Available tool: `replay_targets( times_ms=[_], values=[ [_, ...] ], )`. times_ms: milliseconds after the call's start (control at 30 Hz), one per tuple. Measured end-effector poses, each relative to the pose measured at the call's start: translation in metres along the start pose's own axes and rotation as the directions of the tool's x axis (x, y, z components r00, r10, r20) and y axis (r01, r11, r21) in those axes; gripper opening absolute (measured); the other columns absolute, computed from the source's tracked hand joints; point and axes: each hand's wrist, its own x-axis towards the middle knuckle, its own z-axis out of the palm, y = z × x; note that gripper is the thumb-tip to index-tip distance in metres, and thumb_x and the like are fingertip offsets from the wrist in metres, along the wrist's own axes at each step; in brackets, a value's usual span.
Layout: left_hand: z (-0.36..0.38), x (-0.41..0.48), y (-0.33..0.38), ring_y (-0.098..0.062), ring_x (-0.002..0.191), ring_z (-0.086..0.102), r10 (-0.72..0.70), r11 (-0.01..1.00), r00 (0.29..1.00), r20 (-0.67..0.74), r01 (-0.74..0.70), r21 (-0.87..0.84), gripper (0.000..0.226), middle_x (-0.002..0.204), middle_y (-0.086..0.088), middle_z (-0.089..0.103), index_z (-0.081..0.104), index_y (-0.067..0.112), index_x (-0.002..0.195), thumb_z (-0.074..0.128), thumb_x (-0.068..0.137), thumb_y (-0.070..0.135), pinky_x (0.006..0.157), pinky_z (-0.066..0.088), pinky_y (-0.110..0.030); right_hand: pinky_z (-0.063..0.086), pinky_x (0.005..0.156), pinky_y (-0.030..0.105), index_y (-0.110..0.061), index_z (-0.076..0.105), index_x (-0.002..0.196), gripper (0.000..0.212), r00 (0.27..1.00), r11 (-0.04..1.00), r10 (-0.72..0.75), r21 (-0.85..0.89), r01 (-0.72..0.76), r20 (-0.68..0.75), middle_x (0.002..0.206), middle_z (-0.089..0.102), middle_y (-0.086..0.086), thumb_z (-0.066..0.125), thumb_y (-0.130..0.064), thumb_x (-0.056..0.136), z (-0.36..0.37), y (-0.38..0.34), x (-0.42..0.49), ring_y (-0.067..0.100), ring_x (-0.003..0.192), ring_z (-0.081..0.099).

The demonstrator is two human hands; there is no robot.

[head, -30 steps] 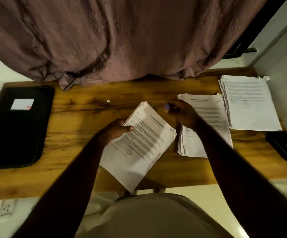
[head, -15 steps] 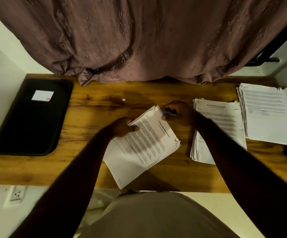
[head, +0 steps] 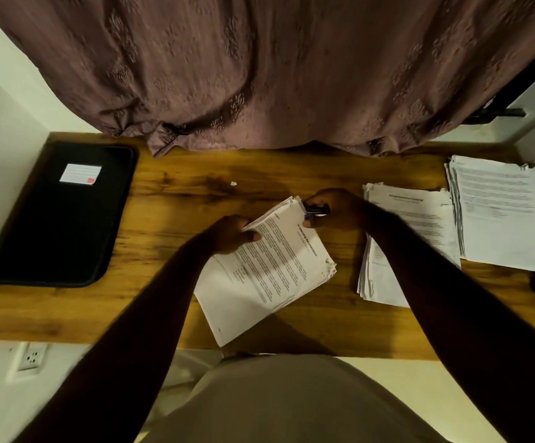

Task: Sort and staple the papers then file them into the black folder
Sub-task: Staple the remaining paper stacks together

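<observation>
White printed paper, a thick sheaf (head: 269, 266) with ragged, dog-eared edges, is held tilted over the middle of the grained wooden desk (head: 195, 193), so that its far corner is offered to the stapler (head: 316, 209). The sheaf's left edge is pinched by the left hand (head: 231, 235), thumb on top and fingers curled beneath, apparently to keep the sheets squared. The small dark stapler is gripped in the curled fingers of the right hand (head: 336, 207), its mouth set at that corner; whether it is squeezed cannot be told. A loose pile (head: 419, 225) just right of the hands and a stack (head: 502, 212) at the far right are kept apart, probably as sorted sets. The black folder (head: 58, 215), flat, matte and round-cornered, with a pale label (head: 80, 174), is seen closed at the left, well apart from the papers.
</observation>
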Motion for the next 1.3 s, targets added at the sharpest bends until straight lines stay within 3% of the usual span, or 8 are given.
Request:
replay_targets(
  times_ms=[167,333,400,467,667,800,967,1300],
  values=[
    [0.001,0.002,-0.001,-0.011,0.089,0.068,-0.017,1.0,1.0,-0.006,0.016,-0.019,0.026,0.113,-0.002,0.072,0.066,0.019,0.114,0.061,0.098,0.039,0.072,0.053,-0.018,0.055,0.099,0.036,-0.02,0.063,0.129,0.05,0.995,0.989,0.095,0.109,-0.099,0.042,0.129,0.067,-0.004,0.079,-0.035,0.084,0.003,0.004,0.002,0.015,0.114,0.066],
    [0.004,0.003,0.001,-0.016,0.101,0.07,-0.027,0.994,0.999,0.026,0.029,-0.102,0.033,0.118,0.0,0.072,0.064,0.022,0.123,0.064,0.096,0.04,0.09,0.058,-0.036,0.057,0.094,0.05,-0.015,0.062,0.123,0.055,0.985,0.969,0.17,0.183,-0.168,0.002,0.124,0.069,0.002,0.085,-0.031,0.076,0.011,0.013,0.009,0.024,0.109,0.069],
    [0.006,0.002,0.003,-0.01,0.098,0.07,-0.017,0.985,1.0,0.024,0.021,-0.169,0.031,0.114,0.007,0.071,0.06,0.025,0.124,0.065,0.096,0.037,0.084,0.058,-0.03,0.057,0.092,0.051,-0.014,0.065,0.119,0.054,0.984,0.961,0.176,0.219,-0.17,-0.007,0.12,0.071,0.003,0.084,-0.034,0.073,0.015,0.018,0.012,0.023,0.107,0.07],
    [0.005,0.0,0.008,-0.002,0.092,0.069,-0.014,0.977,1.0,0.016,0.017,-0.213,0.032,0.107,0.013,0.069,0.057,0.028,0.125,0.065,0.095,0.036,0.074,0.057,-0.021,0.057,0.094,0.05,-0.009,0.065,0.12,0.047,0.984,0.962,0.175,0.22,-0.163,-0.033,0.121,0.07,0.007,0.084,-0.018,0.078,0.017,0.014,0.013,0.024,0.108,0.069],
    [0.008,0.015,0.024,-0.009,0.096,0.067,0.043,0.984,0.997,-0.063,-0.053,-0.171,0.033,0.111,0.002,0.07,0.064,0.017,0.121,0.067,0.094,0.035,0.083,0.054,-0.022,0.058,0.091,0.05,-0.006,0.063,0.121,0.05,0.981,0.959,0.194,0.216,-0.185,-0.022,0.121,0.07,0.009,0.085,-0.011,0.077,0.02,0.01,0.016,0.026,0.109,0.069],
    [0.014,0.021,0.023,-0.019,0.099,0.07,0.018,0.984,0.993,-0.114,-0.038,-0.175,0.035,0.113,-0.007,0.073,0.067,0.012,0.12,0.07,0.092,0.034,0.082,0.056,-0.027,0.058,0.093,0.045,-0.015,0.063,0.122,0.053,0.98,0.965,0.196,0.181,-0.189,-0.025,0.12,0.07,0.002,0.087,-0.024,0.076,0.021,0.01,0.018,0.021,0.107,0.069],
    [0.019,0.025,0.024,-0.008,0.081,0.064,-0.033,0.988,0.977,-0.212,-0.001,-0.157,0.033,0.11,-0.008,0.073,0.067,0.009,0.118,0.07,0.093,0.031,0.063,0.047,-0.015,0.057,0.095,0.04,-0.023,0.068,0.115,0.036,0.992,0.985,0.123,0.129,-0.117,-0.036,0.117,0.072,-0.005,0.077,-0.04,0.084,0.018,0.004,0.014,0.013,0.106,0.068],
    [0.022,0.026,0.024,-0.014,0.085,0.065,0.01,0.998,0.969,-0.246,-0.026,-0.06,0.034,0.111,-0.013,0.074,0.069,0.006,0.116,0.065,0.097,0.033,0.06,0.043,-0.013,0.059,0.09,0.038,-0.027,0.068,0.118,0.065,0.993,0.993,0.115,-0.029,-0.116,-0.015,0.117,0.072,-0.01,0.075,-0.066,0.066,0.012,-0.001,0.018,0.007,0.101,0.068]
  ],
)
